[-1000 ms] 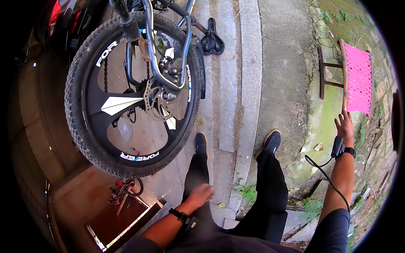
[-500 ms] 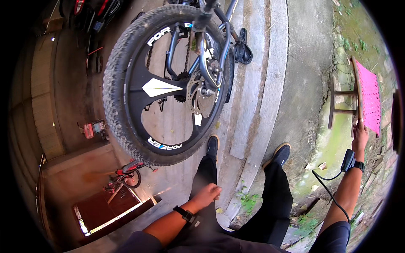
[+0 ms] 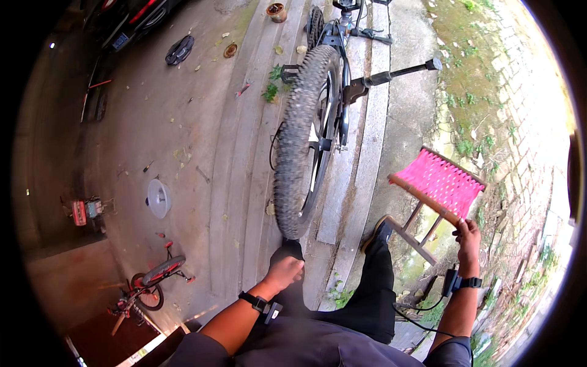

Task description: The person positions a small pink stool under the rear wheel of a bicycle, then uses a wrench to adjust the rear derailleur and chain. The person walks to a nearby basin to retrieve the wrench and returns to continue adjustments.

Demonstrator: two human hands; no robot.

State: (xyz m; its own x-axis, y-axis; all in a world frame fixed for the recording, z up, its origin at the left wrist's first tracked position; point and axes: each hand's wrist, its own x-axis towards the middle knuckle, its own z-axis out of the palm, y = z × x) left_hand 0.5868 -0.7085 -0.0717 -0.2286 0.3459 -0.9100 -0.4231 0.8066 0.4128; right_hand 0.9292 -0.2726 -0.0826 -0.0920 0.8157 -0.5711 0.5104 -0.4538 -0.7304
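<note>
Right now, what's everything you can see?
Stool: one, pink and brown, right side
Big bicycle: one, mostly black, top middle
Small bicycle: one, red and black, lower left
Vehicle: one, dark, top left
Bowl: one, whitish, left
Pot: one, rusty brown, top
Unclear object: one, black, upper left
Machine: one, red and grey, far left
Plants: several, green, mostly right
Legs: two, black trousers, bottom middle
Left hand: one, bare, over left leg
Right hand: one, bare, on stool

the stool (image 3: 441, 185) has a bright pink, openly woven seat (image 3: 451, 181) and brown frame (image 3: 424, 200). the bicycle tyre (image 3: 293, 162) is greyish-black with blocky tread. the trousers (image 3: 374, 300) are black.
</note>
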